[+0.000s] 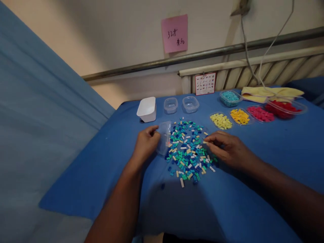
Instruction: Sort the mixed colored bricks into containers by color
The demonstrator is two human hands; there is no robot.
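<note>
A spread of small plastic building bricks [188,148] in blue, teal, green, white and pale yellow lies on the table. At its left edge, my left hand [146,141] grips the rim of a clear plastic container [163,139], tipped on its side towards the bricks. My right hand [226,148] is over the pile's right side, thumb and forefinger pinched on a pale yellow brick [205,142].
Behind the pile stand a white tub [147,109] and two clear containers [170,105]. To the right are containers of pale yellow [221,121], orange [240,116], pink [260,113], red [283,108] and teal pieces [230,97], near a yellow cloth [270,92]. A blue curtain [37,101] hangs left.
</note>
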